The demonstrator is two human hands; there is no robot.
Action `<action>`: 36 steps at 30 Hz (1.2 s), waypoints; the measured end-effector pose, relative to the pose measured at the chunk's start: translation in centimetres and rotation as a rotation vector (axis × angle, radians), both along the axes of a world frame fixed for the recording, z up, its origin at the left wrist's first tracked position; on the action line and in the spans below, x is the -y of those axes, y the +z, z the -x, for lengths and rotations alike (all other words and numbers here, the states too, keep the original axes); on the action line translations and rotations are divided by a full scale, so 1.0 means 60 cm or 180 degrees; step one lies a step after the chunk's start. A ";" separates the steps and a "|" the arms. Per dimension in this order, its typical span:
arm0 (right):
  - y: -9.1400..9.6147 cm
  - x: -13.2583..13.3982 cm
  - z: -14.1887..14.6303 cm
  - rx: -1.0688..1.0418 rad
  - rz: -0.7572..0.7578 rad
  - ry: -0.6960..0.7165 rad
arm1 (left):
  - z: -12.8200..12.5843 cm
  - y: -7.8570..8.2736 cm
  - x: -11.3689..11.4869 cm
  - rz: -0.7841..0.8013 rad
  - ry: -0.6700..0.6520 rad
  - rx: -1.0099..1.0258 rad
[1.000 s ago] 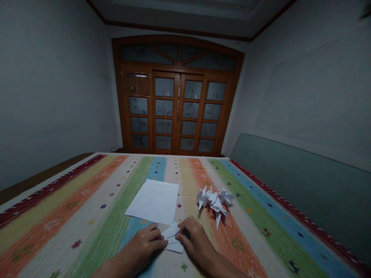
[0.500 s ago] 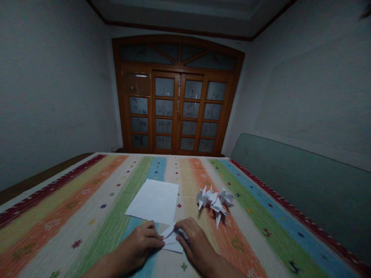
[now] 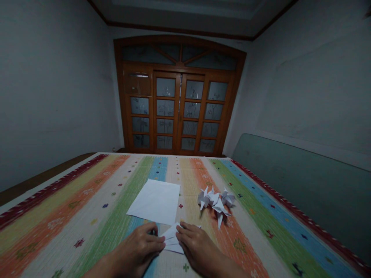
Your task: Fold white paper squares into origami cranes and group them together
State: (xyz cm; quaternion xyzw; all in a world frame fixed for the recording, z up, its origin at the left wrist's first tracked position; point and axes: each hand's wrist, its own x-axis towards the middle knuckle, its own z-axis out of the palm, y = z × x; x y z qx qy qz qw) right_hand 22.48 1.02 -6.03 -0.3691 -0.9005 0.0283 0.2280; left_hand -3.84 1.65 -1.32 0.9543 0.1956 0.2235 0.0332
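A folded piece of white paper [image 3: 172, 241] lies on the striped bedspread between my two hands. My left hand [image 3: 139, 245] holds its left end with the fingertips. My right hand [image 3: 197, 247] rests on its right part, hiding much of it, and a small paper corner shows beyond the fingers. Ahead and to the left lies a flat white paper sheet [image 3: 155, 202]. A cluster of white origami cranes [image 3: 216, 202] sits ahead and to the right, apart from both hands.
The multicoloured striped bedspread [image 3: 72, 227] with a red border fills the lower view. A dull green padded panel [image 3: 301, 189] runs along its right side. Wooden glazed double doors [image 3: 176, 112] stand beyond its far edge.
My right hand has flattened and spread over the folded paper, and a paper corner now shows past its fingers. My left hand has shifted slightly. The view has moved slightly.
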 end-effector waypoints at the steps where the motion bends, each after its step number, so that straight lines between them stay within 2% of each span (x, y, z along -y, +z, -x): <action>1: 0.011 0.003 -0.003 0.0025 0.0068 0.0081 | 0.001 0.000 0.000 -0.0007 -0.0006 0.0022; 6: 0.059 0.015 -0.021 0.0057 0.0438 0.0355 | 0.003 -0.016 -0.005 -0.0160 0.0062 0.0106; 10: 0.075 0.016 -0.031 -0.0100 0.0570 0.0507 | 0.000 -0.024 -0.009 -0.0285 0.0165 0.0084; 15: 0.056 -0.001 -0.037 -0.0233 0.0608 0.0624 | -0.007 -0.023 -0.010 -0.0745 0.0060 0.0107; 18: 0.042 -0.012 -0.037 -0.0193 0.0581 0.0685 | -0.010 -0.023 -0.010 -0.0856 0.0048 0.0105; 22: 0.040 -0.012 -0.036 -0.0215 0.0543 0.0626 | -0.008 -0.028 -0.010 -0.0966 0.0076 0.0154; 32: 0.042 -0.008 -0.034 -0.0221 0.0487 0.0531 | -0.011 -0.037 -0.013 -0.0724 0.0181 -0.0007; 36: 0.046 -0.006 -0.032 -0.0221 0.0494 0.0532 | -0.019 -0.042 -0.014 -0.0879 0.0205 -0.0059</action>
